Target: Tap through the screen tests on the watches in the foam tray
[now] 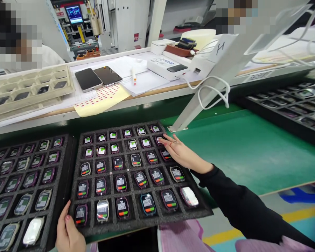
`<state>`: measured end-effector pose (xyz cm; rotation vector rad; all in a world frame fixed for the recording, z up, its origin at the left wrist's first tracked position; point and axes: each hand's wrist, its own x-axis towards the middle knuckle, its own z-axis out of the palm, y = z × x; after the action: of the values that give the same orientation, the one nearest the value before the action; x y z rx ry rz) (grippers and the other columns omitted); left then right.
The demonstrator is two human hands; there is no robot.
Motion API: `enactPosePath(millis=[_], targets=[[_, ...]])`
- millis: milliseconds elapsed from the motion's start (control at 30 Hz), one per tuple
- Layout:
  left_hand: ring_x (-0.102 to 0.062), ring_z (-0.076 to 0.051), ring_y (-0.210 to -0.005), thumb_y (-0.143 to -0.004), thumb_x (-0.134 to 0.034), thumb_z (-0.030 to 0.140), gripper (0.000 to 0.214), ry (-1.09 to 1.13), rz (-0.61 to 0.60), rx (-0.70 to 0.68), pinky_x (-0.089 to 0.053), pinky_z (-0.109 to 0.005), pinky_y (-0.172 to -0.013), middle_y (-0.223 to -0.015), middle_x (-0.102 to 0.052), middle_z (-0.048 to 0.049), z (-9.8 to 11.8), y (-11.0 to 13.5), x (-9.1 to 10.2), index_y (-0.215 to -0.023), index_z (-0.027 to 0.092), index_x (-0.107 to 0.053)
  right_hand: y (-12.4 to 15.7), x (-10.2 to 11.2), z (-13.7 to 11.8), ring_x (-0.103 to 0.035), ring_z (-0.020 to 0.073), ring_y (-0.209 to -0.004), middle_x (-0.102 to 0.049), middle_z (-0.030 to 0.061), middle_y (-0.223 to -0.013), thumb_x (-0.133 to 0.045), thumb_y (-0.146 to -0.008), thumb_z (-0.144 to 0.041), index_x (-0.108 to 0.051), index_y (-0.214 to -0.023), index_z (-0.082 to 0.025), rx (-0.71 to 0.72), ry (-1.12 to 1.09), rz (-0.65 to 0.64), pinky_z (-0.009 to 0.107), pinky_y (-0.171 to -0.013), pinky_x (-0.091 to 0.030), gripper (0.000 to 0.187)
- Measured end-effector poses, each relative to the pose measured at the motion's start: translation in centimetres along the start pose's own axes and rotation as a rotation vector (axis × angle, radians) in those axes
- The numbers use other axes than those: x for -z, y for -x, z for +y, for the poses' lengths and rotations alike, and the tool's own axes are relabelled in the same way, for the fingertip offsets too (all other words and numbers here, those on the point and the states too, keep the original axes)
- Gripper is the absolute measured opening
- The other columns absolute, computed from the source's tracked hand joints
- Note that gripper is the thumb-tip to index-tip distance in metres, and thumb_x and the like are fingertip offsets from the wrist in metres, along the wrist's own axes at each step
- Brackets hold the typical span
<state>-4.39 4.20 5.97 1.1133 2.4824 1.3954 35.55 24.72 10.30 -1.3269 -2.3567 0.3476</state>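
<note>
A black foam tray [143, 224] lies on the green belt in front of me, its pockets filled with several small smartwatch bodies with lit screens. My left hand [68, 232] grips the tray's near left corner, thumb on the top edge beside a purple watch [81, 214]. My right hand [179, 151], in a black sleeve, reaches over the far right side with fingers stretched flat, fingertips on a watch [160, 140] in the second row. It holds nothing.
A second foam tray [65, 168] of watches sits to the left, another [286, 112] at the right rear. A white slanted bracket [199, 101] with a looped cable stands behind the tray. The bench beyond carries two phones [98, 78], a beige tray [28, 91] and a seated person.
</note>
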Motion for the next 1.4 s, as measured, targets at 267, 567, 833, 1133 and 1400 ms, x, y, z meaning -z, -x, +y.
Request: enactPosePath(millis=[267,567,833,1133,1400], targets=[[-0.057,-0.029,-0.123,-0.094,-0.041,0.051,0.051,-0.008,0.009,0.024,-0.040,-0.045,-0.111,-0.130,-0.063,-0.0109,-0.2,0.0,0.0,-0.129,0.019,-0.062,-0.7,1.7,-0.8,-0.041,0.0308,-0.136,-0.063,0.0107,-0.127,-0.021,-0.106,-0.029,-0.062,-0.127,-0.011,0.008,-0.055,0.036,0.062,-0.119,-0.024,0.050],[-0.058,-0.030,-0.119,-0.093,-0.041,0.053,0.053,-0.030,-0.006,0.053,-0.041,-0.046,-0.109,-0.128,-0.065,-0.0106,0.3,0.1,0.2,-0.126,0.019,-0.064,-3.0,-0.3,-3.8,-0.039,0.0290,-0.138,-0.062,0.0128,-0.129,-0.022,-0.106,-0.028,-0.059,-0.131,-0.011,0.151,-0.118,-0.057,0.059,-0.120,-0.024,0.048],[-0.059,-0.029,-0.117,-0.094,-0.040,0.051,0.049,-0.032,-0.031,0.080,-0.041,-0.044,-0.107,-0.127,-0.066,-0.0080,0.2,0.2,0.3,-0.124,0.021,-0.064,-3.9,-1.0,-4.0,-0.038,0.0303,-0.138,-0.061,0.0144,-0.131,-0.021,-0.106,-0.028,-0.059,-0.132,-0.010,0.165,-0.076,-0.114,0.062,-0.118,-0.024,0.049],[-0.056,-0.029,-0.123,-0.094,-0.042,0.050,0.047,0.017,-0.053,0.087,-0.039,-0.044,-0.110,-0.131,-0.063,-0.0076,0.0,0.4,0.4,-0.126,0.023,-0.062,-5.8,-1.7,-6.7,-0.038,0.0296,-0.138,-0.060,0.0139,-0.131,-0.024,-0.107,-0.028,-0.058,-0.135,-0.012,0.250,-0.123,-0.150,0.060,-0.119,-0.026,0.047],[-0.057,-0.027,-0.121,-0.094,-0.043,0.049,0.044,0.033,-0.072,0.126,-0.042,-0.041,-0.106,-0.131,-0.063,-0.0063,-0.5,0.5,0.5,-0.125,0.024,-0.062,-6.9,-2.7,-7.8,-0.040,0.0341,-0.136,-0.064,0.0165,-0.124,-0.022,-0.106,-0.022,-0.065,-0.122,-0.005,0.363,0.076,-0.188,0.064,-0.116,-0.029,0.048]])
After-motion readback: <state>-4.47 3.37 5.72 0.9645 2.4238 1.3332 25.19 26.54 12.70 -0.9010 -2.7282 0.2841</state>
